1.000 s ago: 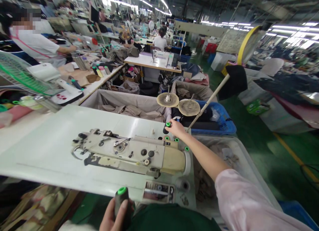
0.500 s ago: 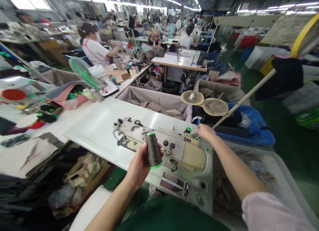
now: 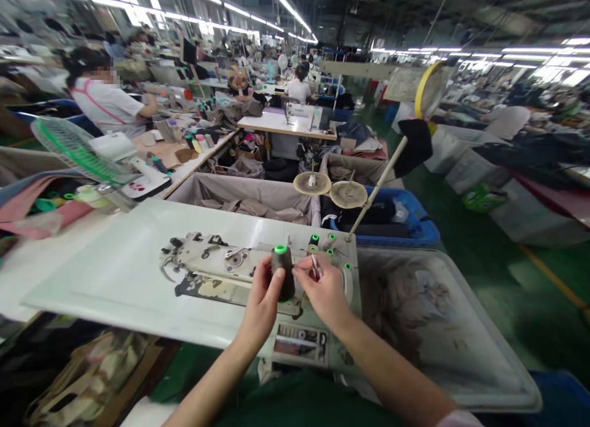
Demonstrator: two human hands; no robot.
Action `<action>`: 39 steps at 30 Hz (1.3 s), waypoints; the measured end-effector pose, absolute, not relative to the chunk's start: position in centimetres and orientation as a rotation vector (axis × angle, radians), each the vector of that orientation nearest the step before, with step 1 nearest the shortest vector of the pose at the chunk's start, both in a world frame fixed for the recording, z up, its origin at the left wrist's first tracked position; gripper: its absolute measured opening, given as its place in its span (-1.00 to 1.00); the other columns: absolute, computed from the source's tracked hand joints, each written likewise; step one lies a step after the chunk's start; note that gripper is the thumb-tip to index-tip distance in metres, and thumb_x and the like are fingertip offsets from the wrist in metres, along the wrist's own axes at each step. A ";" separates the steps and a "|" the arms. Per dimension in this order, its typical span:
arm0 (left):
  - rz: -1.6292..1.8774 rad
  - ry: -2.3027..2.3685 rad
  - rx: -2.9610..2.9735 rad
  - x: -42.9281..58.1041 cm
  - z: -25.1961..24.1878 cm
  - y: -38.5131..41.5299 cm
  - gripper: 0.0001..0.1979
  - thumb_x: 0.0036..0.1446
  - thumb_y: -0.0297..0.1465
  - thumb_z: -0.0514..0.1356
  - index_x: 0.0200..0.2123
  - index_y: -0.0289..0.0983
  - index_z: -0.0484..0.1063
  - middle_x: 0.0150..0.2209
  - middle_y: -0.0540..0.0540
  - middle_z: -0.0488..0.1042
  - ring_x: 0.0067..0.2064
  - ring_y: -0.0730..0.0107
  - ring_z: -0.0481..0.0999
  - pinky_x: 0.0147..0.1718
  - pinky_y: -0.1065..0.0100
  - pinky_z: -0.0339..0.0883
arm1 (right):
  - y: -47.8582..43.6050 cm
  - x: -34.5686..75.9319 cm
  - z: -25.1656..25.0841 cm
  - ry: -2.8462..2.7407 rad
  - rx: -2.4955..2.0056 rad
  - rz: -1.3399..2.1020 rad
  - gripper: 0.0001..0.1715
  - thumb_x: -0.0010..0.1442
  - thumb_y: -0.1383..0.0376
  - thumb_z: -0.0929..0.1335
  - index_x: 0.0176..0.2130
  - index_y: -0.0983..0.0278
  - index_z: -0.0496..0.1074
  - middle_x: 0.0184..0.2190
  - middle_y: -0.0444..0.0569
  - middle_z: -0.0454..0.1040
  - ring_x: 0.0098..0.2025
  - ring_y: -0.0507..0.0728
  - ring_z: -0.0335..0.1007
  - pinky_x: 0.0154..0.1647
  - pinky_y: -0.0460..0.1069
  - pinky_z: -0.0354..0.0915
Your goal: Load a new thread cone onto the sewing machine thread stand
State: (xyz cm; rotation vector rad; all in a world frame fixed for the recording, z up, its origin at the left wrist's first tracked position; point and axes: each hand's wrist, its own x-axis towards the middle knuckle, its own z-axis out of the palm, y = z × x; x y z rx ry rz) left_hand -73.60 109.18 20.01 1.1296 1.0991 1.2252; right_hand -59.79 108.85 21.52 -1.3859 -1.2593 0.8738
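A dark grey-brown cone of thread [image 3: 287, 278] with bright green ends stands upright in my left hand [image 3: 263, 292], whose fingers wrap round its side. My right hand [image 3: 325, 289] is at the right side of the cone, thumb and forefinger pinched together close to the thread. A small shiny metal tool [image 3: 316, 265] pokes up from its curled fingers; the rest of it is hidden. Both hands are above the sewing machine [image 3: 216, 261], which lies on a pale table [image 3: 129, 267]. Behind my right hand, several small green-ended spools [image 3: 332, 238] stand on the table.
Two round spool discs [image 3: 312, 182] and a slanted pole [image 3: 380, 184] rise behind the machine. A large plastic bin [image 3: 479, 347] with cloth is at the right, a blue crate [image 3: 421, 224] behind. A fan [image 3: 83, 150] stands left; a co-worker [image 3: 108, 101] sits beyond.
My right hand has come back from the spools at the table's rear and now pinches beside the cone, with a metal tool in it. My left hand still holds the cone. The view has turned right.
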 end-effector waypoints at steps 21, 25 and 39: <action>1.157 1.153 1.712 -71.5 21.7 110.0 -0.58 0.12 -0.09 0.23 -0.06 -0.24 0.40 -0.17 -0.16 0.53 -0.15 0.12 0.52 -0.12 0.15 0.42 | 107.5 -52.2 23.6 -1.061 -1.073 1.088 -0.47 0.15 -0.16 0.38 -0.35 0.24 0.32 -0.61 -0.28 0.06 -0.61 -0.09 -0.11 -0.63 -0.12 -0.11; 1.191 0.997 1.833 -69.5 21.4 112.4 -0.66 0.11 -0.24 0.29 -0.05 -0.19 0.40 -0.13 -0.12 0.49 -0.08 0.16 0.49 -0.07 0.16 0.39 | 108.2 -52.5 23.5 -1.265 -1.104 0.935 -0.52 0.18 -0.07 0.38 -0.08 0.21 0.41 -0.39 -0.11 0.40 -0.49 -0.01 0.19 -0.45 -0.06 0.20; 1.158 0.819 1.953 -67.7 19.6 119.6 -0.59 0.02 -0.49 0.34 -0.05 -0.20 0.35 -0.15 -0.10 0.48 -0.08 0.17 0.49 -0.06 0.10 0.40 | 114.2 -53.3 23.6 -1.168 -1.313 1.062 -0.56 0.08 -0.04 0.44 -0.37 0.28 0.41 0.07 -0.01 0.42 -0.63 -0.18 -0.02 -0.65 -0.09 -0.12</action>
